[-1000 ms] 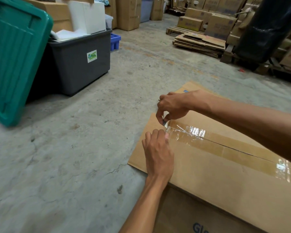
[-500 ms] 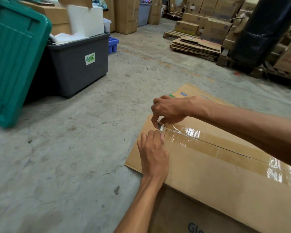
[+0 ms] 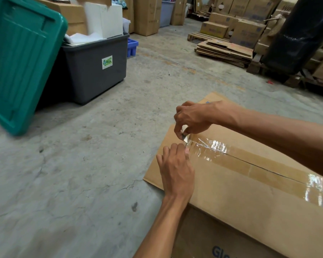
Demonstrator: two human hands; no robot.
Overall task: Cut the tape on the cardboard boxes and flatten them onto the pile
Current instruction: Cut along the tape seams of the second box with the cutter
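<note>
Head view, step: the tape stage, on my reading; the seam is being started at its far-left end, and nothing is flattened yet.
Right hand (image 3: 191, 119): curled, thumb and fingertips pinching a small shiny piece right at the tape end. Whether that is a short blade or a lifted tab of tape I cannot tell.
Left hand (image 3: 175, 169): fingers bent, knuckles up, tips pressing the cardboard just beside the tape end; it seems to steady the flap and grasps nothing I can see.
Cardboard box (image 3: 250, 192): stands on the concrete floor (image 3: 82, 174) in front of the person, top flaps shut, blue lettering on its near side.
Tape (image 3: 259, 164): clear and glossy, running along the centre seam toward the right; wrinkled near the hands, smooth further on.
Next move: likely a steady pull or slice along the seam, with the left hand holding the flap down.
Pile (image 3: 224, 51): flattened cardboard stacked well away, at the far right.
</note>
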